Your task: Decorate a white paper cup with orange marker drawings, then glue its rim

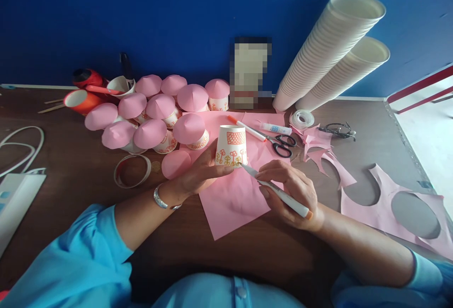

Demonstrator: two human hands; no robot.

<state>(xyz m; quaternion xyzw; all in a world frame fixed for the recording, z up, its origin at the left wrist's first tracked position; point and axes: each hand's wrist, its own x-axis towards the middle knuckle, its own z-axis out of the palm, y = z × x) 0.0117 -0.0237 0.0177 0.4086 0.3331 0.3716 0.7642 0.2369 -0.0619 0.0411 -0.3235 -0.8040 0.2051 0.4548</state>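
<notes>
My left hand (pixel 203 171) is wrapped round a white paper cup (pixel 221 143), which is upside down. On its side are a red-orange checked window and a row of flowers in orange and yellow-green. My right hand (pixel 292 192) grips a white marker (pixel 283 194) with an orange end, its tip at the cup's lower edge. Beneath both hands lies pink paper (pixel 235 204). Just behind the cup are another marker (pixel 247 129), a glue stick (pixel 276 128) and black-handled scissors (pixel 282 145).
Several cups with pink cone roofs (pixel 191 128) stand at left, near a tape roll (pixel 132 171). Tall stacks of white cups (pixel 329 44) lean against the blue wall at right. Cut pink scraps (pixel 382 209) lie on the right; a white power strip (pixel 21 204) sits far left.
</notes>
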